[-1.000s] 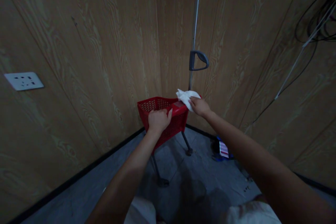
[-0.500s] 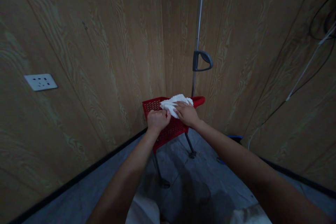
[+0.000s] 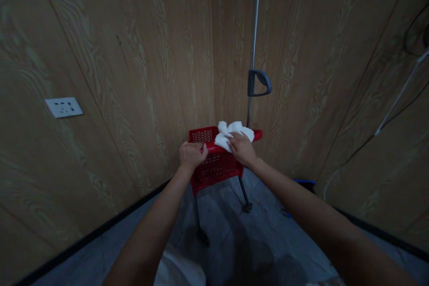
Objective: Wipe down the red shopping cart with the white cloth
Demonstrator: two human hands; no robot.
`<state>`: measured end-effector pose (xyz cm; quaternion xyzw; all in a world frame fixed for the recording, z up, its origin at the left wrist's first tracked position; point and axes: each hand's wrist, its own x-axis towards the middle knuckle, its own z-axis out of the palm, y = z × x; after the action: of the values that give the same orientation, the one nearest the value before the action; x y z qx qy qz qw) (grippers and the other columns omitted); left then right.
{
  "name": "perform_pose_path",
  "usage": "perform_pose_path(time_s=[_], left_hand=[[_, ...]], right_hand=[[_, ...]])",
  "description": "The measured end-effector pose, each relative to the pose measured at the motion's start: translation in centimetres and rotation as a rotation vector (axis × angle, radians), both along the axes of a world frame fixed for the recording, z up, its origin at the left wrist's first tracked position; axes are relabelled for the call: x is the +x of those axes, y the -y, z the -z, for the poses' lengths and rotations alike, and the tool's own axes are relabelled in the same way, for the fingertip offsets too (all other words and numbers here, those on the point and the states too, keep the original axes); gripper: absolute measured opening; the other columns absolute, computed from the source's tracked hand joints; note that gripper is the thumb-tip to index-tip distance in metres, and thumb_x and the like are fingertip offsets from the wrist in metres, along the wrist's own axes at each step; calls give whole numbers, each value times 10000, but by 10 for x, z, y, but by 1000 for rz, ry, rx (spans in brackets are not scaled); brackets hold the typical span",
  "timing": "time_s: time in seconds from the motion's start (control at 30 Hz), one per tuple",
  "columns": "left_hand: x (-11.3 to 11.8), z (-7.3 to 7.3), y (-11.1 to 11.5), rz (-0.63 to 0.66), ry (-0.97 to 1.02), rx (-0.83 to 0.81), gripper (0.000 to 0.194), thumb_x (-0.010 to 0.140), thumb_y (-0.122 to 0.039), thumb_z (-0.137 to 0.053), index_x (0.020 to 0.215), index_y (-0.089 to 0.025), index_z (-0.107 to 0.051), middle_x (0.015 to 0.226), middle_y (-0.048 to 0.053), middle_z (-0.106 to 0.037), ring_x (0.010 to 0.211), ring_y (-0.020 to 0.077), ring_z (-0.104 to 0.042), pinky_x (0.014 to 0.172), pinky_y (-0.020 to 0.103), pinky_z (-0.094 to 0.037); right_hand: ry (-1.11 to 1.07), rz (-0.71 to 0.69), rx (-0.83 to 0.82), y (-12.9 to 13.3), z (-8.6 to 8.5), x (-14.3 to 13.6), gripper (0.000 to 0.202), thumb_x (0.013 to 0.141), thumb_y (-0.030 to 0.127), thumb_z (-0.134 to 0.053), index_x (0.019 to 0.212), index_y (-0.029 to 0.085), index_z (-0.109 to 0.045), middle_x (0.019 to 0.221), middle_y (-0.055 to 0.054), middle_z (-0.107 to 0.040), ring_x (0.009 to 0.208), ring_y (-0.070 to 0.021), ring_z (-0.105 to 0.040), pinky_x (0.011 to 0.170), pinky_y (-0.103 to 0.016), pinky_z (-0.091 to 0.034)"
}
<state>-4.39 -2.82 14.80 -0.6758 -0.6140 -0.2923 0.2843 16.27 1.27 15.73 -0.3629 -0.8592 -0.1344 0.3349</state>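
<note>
A small red shopping cart (image 3: 217, 173) with a perforated basket and dark legs stands in the corner before me. My left hand (image 3: 193, 153) is closed round the left end of its red handle (image 3: 210, 146). Further right along that handle, my right hand (image 3: 241, 147) presses a crumpled white cloth (image 3: 224, 141) onto the bar, its fingers bent over the fabric. Part of the cloth bunches up above the handle, and the rest of it lies under my fingers.
Behind the cart leans a metal pole (image 3: 256, 27) with a grey loop handle (image 3: 259, 83). Wood-grain walls meet in the corner, with a white socket (image 3: 63, 107) at left. Cables (image 3: 398, 98) hang at right, above a blue-edged object (image 3: 304, 183) on the floor.
My right hand and the cloth have slid right along the handle, uncovering its middle. My left hand has shifted left, away from the cloth. The view has moved slightly.
</note>
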Motion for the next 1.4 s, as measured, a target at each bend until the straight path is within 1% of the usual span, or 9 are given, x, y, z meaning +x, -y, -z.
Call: perform_pose_path(time_s=[0.2, 0.4, 0.57, 0.77, 0.87, 0.97, 1.03, 1.13, 1.4], left_hand=[[-10, 1, -9, 42, 47, -46, 330, 773, -356, -395, 625, -185, -636, 720, 93, -679, 696, 213, -597, 707, 340, -343], [-14, 2, -9, 71, -2, -18, 404, 814, -375, -344, 594, -189, -629, 686, 75, -678, 635, 183, -582, 685, 323, -345], [-27, 4, -10, 102, -11, -24, 420, 816, -396, -335, 589, -201, -631, 663, 68, -673, 633, 187, -584, 677, 322, -349], [-50, -6, -10, -6, -57, -69, 405, 829, -357, -309, 686, -206, -657, 742, 70, -680, 729, 205, -586, 764, 348, -369], [-33, -16, -5, -82, -34, 18, 355, 837, -313, -315, 909, -203, -645, 960, 94, -659, 883, 237, -564, 883, 405, -319], [12, -21, -3, 40, -36, 73, 353, 848, -310, -337, 1108, -223, -559, 1171, 79, -570, 1055, 239, -495, 991, 422, -225], [44, -20, -7, 155, -43, 16, 327, 846, -312, -353, 1064, -226, -582, 1157, 66, -581, 1079, 231, -481, 1010, 414, -206], [72, -15, -16, 167, 51, -55, 297, 820, -270, -373, 891, -167, -642, 948, 113, -656, 1005, 255, -523, 948, 428, -265], [48, -7, -14, 248, 84, -37, 347, 863, -339, -334, 869, -196, -649, 962, 87, -677, 1076, 244, -517, 891, 413, -283]], right_hand=[[61, -119, 54, 9, 0, -31, 358, 904, 310, -353, 1219, 226, -501, 1203, -100, -522, 1140, -225, -421, 1003, -425, -249], [81, -7, 24, -29, 1, 31, 361, 912, 276, -307, 1152, 155, -547, 1182, -103, -549, 1101, -204, -474, 1000, -365, -292], [140, 144, -23, -56, 6, 89, 357, 909, 271, -296, 1115, 146, -560, 1156, -106, -572, 1072, -224, -505, 1038, -448, -194], [104, 183, -65, -60, 3, 80, 386, 921, 282, -255, 1084, 119, -564, 1109, -124, -588, 1048, -227, -507, 1014, -427, -220], [65, 254, -76, -45, 1, 58, 380, 920, 282, -264, 1027, 112, -587, 1028, -139, -605, 988, -235, -523, 979, -405, -255], [41, 284, -45, -23, 3, 36, 363, 915, 305, -292, 1038, 137, -589, 988, -137, -606, 951, -243, -524, 950, -418, -271], [19, 265, -2, -9, 6, 23, 339, 910, 311, -317, 1080, 169, -574, 989, -120, -602, 954, -239, -516, 952, -423, -263], [8, 178, 28, 4, 11, 14, 315, 908, 301, -335, 1094, 191, -565, 1018, -101, -594, 982, -224, -503, 956, -407, -265], [-27, -151, -21, -17, 18, 33, 365, 924, 319, -280, 1094, 159, -560, 1091, -103, -584, 1052, -187, -488, 927, -335, -346]])
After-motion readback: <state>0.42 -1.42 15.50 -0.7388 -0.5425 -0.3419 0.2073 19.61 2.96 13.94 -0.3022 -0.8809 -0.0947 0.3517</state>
